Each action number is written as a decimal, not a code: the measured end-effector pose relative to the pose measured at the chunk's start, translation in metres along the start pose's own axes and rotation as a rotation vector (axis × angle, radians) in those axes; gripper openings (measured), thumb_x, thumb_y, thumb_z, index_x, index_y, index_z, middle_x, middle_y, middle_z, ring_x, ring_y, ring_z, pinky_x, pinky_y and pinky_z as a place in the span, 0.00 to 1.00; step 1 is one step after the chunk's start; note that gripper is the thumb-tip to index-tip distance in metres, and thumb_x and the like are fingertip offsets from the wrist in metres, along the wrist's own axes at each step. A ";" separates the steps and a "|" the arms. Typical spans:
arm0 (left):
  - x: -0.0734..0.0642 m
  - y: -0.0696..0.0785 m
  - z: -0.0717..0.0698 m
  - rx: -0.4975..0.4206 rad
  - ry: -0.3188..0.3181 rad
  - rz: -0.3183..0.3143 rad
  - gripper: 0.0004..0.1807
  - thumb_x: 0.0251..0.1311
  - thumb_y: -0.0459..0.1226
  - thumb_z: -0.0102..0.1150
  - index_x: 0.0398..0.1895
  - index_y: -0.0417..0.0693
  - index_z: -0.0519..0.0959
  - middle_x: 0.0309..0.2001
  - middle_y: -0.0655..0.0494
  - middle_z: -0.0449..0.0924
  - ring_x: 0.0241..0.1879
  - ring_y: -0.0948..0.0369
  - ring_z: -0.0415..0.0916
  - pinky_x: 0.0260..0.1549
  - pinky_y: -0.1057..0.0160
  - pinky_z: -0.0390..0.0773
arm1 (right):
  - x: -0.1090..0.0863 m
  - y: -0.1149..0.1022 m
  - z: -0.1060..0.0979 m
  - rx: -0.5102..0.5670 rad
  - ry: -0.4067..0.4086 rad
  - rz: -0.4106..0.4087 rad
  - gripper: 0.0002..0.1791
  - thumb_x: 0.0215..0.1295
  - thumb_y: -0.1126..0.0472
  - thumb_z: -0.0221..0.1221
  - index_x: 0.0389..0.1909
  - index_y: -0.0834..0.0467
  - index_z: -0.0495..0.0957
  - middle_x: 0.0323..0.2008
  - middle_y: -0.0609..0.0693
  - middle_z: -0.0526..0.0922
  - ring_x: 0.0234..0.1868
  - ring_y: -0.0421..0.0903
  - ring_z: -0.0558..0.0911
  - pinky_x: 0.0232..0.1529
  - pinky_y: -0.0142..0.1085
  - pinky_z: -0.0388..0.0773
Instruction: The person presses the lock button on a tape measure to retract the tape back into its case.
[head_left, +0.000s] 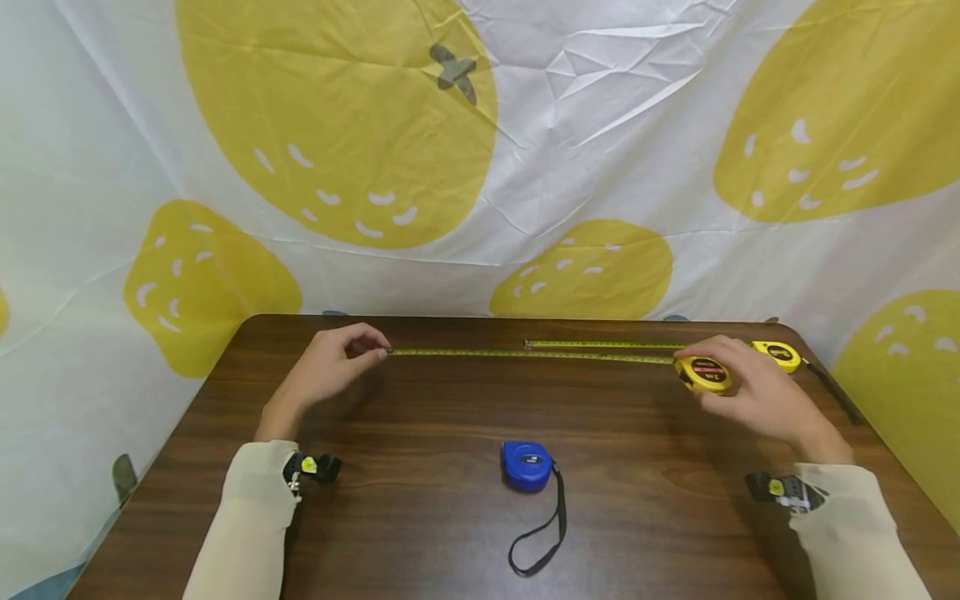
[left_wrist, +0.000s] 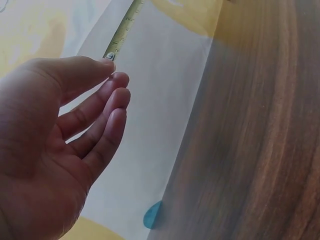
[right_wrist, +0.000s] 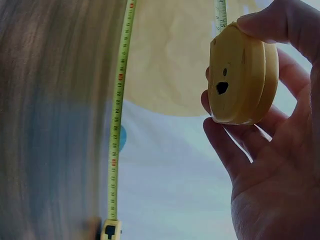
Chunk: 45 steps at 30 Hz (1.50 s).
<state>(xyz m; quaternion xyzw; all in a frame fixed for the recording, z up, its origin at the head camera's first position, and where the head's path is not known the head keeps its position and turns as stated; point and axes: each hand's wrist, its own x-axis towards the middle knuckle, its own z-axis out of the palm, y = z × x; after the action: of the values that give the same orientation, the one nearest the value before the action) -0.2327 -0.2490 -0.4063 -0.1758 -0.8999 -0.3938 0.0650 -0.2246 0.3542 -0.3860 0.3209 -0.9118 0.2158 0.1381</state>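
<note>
Between thumb and fingertips, my left hand [head_left: 327, 367] pinches the metal end hook [left_wrist: 110, 56] of a pulled-out tape. My right hand [head_left: 765, 392] grips the yellow tape measure [head_left: 703, 375] that this tape comes from, fingers curled round its case. The yellow blade [head_left: 487, 353] stretches straight between both hands near the table's far edge. In the right wrist view the case [right_wrist: 242, 75] shows its underside, with the thumb on top by the blade's mouth. Behind the right hand, a second yellow tape measure [head_left: 777, 356] lies with its blade [head_left: 592, 343] extended leftward.
A blue tape measure [head_left: 527, 466] with a looped black strap [head_left: 542, 554] lies at the table's middle front. A dark strap [head_left: 834, 392] trails from the second yellow one at the right edge. A fruit-print cloth [head_left: 420, 287] hangs behind the brown wooden table [head_left: 420, 467].
</note>
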 end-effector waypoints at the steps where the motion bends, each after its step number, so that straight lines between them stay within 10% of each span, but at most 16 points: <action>1: 0.000 0.001 -0.001 -0.003 0.006 0.003 0.05 0.77 0.37 0.68 0.51 0.49 0.88 0.43 0.52 0.91 0.42 0.56 0.85 0.45 0.52 0.82 | 0.000 -0.001 -0.001 -0.006 -0.003 -0.006 0.33 0.55 0.70 0.75 0.63 0.49 0.84 0.57 0.45 0.84 0.51 0.38 0.77 0.45 0.38 0.76; 35: 0.000 0.003 -0.010 0.024 0.117 0.085 0.03 0.77 0.34 0.67 0.47 0.45 0.88 0.39 0.54 0.88 0.36 0.57 0.78 0.39 0.61 0.75 | 0.001 -0.013 -0.010 -0.005 -0.028 -0.098 0.24 0.68 0.67 0.74 0.59 0.42 0.85 0.62 0.51 0.81 0.63 0.57 0.76 0.56 0.57 0.70; 45: 0.001 0.004 -0.012 0.008 0.121 0.074 0.03 0.78 0.33 0.65 0.48 0.45 0.87 0.39 0.50 0.88 0.36 0.56 0.76 0.38 0.62 0.74 | 0.003 -0.015 -0.009 -0.029 -0.026 -0.145 0.26 0.65 0.67 0.76 0.59 0.42 0.85 0.63 0.51 0.82 0.65 0.56 0.77 0.60 0.45 0.67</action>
<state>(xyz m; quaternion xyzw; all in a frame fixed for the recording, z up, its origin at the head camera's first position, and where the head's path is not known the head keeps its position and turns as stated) -0.2324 -0.2549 -0.3952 -0.1845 -0.8888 -0.3975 0.1343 -0.2157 0.3467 -0.3721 0.3869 -0.8908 0.1880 0.1462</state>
